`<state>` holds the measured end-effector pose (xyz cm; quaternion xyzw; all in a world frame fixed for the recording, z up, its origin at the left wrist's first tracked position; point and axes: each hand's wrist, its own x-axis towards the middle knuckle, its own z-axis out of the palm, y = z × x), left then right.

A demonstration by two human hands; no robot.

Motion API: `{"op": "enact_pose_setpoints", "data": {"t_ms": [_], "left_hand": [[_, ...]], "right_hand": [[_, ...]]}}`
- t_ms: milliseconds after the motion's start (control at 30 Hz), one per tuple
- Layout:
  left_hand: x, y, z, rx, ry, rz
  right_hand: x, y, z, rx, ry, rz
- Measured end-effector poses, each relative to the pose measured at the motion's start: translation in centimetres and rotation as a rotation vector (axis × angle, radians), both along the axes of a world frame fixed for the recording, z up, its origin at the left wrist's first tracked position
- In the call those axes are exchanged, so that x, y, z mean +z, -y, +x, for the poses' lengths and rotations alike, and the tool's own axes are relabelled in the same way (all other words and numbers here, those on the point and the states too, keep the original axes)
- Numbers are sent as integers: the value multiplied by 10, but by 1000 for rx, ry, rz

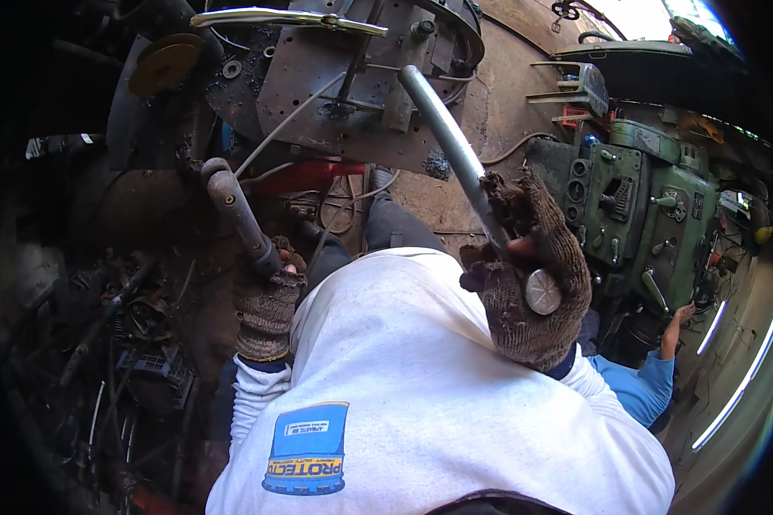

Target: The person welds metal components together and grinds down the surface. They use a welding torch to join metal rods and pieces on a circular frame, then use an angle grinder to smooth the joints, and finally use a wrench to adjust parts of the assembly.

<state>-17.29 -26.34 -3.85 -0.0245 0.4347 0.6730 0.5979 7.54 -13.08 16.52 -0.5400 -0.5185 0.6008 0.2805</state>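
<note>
My left hand, in a dirty brown knit glove, is closed round the grey handle of a welding electrode holder. A long thin welding rod slants from its head toward the steel plate on the bench. My right hand, in a worn glove with bare fingertips showing, grips a round metal bar. The bar's far end rises over the plate's right edge, and a pale round disc, seemingly its near end, shows at the palm. Whether the rod touches the plate is unclear.
A green lathe stands at right; a co-worker's hand and blue sleeve are beside it. Cables trail near my feet. Dark scrap metal and a crate lie at left. A stool stands far right.
</note>
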Motion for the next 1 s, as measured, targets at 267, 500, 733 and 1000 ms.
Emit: {"op": "enact_pose_setpoints", "data": {"t_ms": [267, 500, 733, 1000], "left_hand": [[-2, -3, 3, -166, -727, -166], [7, -13, 1, -361, -1486, -363], [32, -29, 4, -416, -1444, -454], [36, -30, 1, -380, -1552, -452]], "right_hand": [[-6, 0, 11, 72, -103, -111], [-3, -1, 12, -36, -286, -207], [-5, -1, 19, 140, -29, -93], [-10, -1, 27, 194, 62, -158]]}}
